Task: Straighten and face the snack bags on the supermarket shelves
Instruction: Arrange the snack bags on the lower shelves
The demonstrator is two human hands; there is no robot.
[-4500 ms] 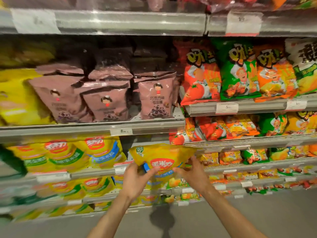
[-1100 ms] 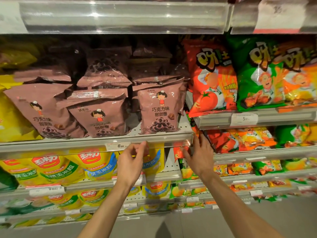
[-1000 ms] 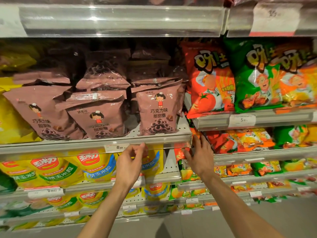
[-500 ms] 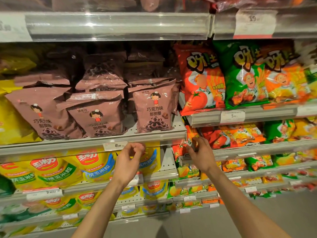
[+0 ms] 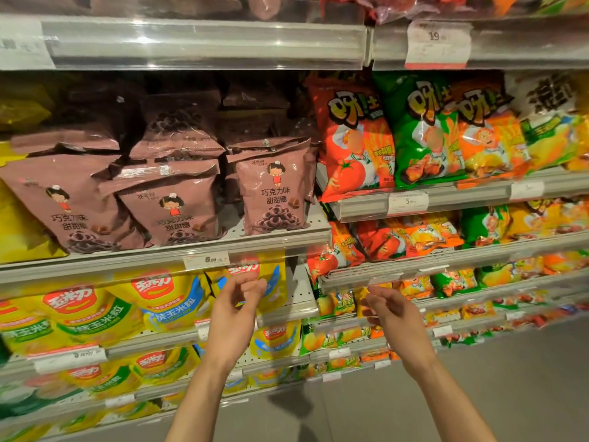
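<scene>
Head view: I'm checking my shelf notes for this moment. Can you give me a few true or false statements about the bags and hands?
1. Both hands are empty. True: the left hand and the right hand hold nothing.
2. The brown bags sit on the shelf above the yellow bags. True.
3. The red tomato bag stands left of the brown bags. False: it stands to their right.
4. The green bag lies on the floor. False: it stands on a shelf beside the red tomato bag.
</scene>
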